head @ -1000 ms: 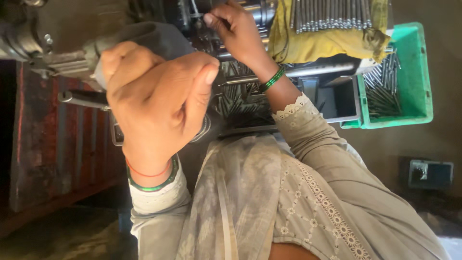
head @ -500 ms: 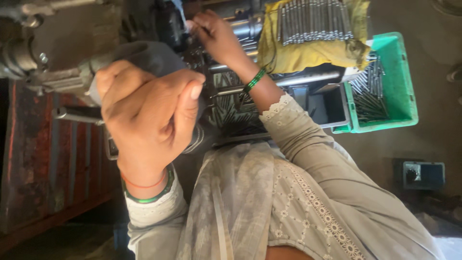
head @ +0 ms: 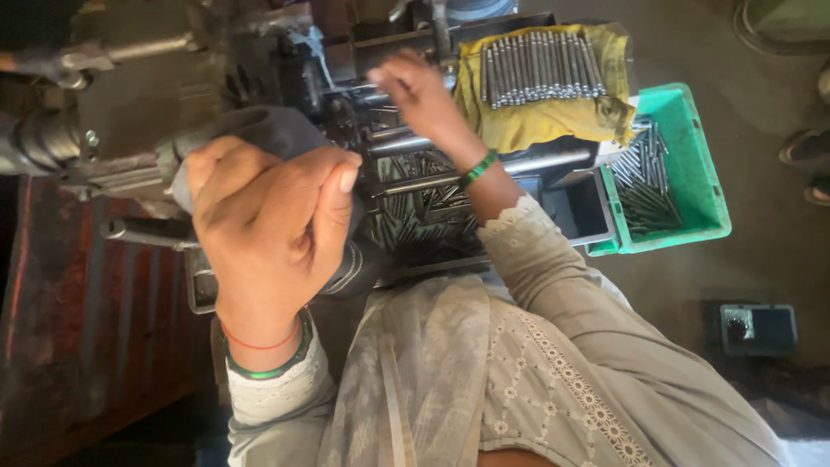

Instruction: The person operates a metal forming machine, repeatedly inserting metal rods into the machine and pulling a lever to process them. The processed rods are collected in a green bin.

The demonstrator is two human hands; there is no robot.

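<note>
left hand clamped on my dark lever knob; right hand pinching, contents unclear, far at machine. best seat it squarely, keeping lever steady.

Left hand close to the camera, fingers curled in a firm grip, wrist bent. Right hand reaches forward, arm extended, fingers blurred, pinched together.
</note>
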